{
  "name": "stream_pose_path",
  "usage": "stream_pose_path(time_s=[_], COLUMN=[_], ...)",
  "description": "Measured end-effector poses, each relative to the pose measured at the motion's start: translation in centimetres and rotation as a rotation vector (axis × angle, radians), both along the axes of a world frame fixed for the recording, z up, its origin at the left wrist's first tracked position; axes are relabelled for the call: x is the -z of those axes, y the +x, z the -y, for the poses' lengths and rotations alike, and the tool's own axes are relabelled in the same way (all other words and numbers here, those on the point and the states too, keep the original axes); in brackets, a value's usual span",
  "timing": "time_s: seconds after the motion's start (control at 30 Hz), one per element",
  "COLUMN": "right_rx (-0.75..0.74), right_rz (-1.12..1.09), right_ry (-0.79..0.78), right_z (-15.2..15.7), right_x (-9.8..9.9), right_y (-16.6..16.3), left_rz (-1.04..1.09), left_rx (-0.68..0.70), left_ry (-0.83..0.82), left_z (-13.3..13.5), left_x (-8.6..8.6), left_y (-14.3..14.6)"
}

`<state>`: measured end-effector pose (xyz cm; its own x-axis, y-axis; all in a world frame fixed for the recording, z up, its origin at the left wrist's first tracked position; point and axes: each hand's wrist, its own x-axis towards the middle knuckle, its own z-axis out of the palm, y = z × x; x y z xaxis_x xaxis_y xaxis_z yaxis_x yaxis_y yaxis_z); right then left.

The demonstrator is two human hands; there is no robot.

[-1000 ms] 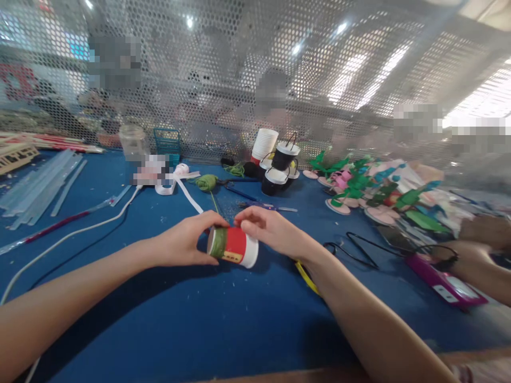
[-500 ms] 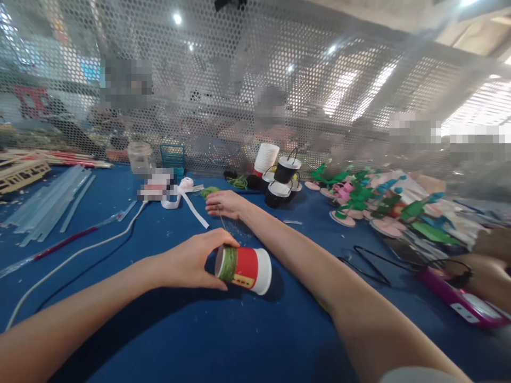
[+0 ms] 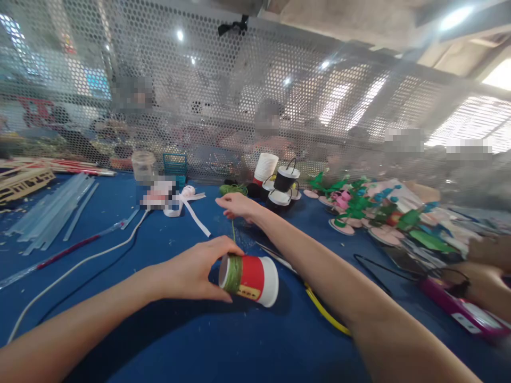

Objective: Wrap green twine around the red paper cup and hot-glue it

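Smooth paper cup (image 3: pixel 253 277), rough yarn (image 3: pixel 233 274)

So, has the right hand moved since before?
Yes. The right hand has moved off from the red cup, farther back, nearer the stacked white cups.

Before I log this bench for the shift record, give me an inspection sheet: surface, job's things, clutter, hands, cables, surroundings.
Surface: blue tabletop, small scraps scattered about.
Job's things: red-and-white cup on its side; green yarn wound around one end, with a strand leading away.
Clutter: clear strips, white ribbon, stacked white cups, black cups, leafy crafts.
Hands: left hand holds the cup's yarn-wound end; right hand near the strand, grip unclear.
Cables: white cable at left; black cable near a purple device.
Surroundings: perforated screen behind; another person's hand at right.
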<state>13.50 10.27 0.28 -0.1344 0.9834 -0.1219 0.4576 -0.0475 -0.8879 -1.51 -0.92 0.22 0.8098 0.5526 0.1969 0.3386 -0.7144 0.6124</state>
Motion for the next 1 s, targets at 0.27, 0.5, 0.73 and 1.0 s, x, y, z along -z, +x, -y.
stream_pose_path(time_s=[0.27, 0.5, 0.73, 1.0], right_rx=[0.047, -0.143, -0.108, -0.07], right_rz=[0.013, -0.254, -0.251, -0.051], right_ry=[0.155, -0.1, 0.087, 0.267], right_z=[5.7, 13.3, 15.1, 15.9], right_x=[-2.1, -0.8, 1.4, 2.3], right_y=[3.7, 6.0, 5.6, 5.3], left_rz=[-0.017, 0.04, 0.064, 0.013], left_rx=[-0.041, -0.073, -0.017, -0.094], left_ry=[0.035, 0.119, 0.002, 0.046], left_z=[0.3, 0.3, 0.5, -0.3], left_x=[-0.6, -1.1, -0.8, -0.1], left_y=[-0.2, 0.1, 0.3, 0.3])
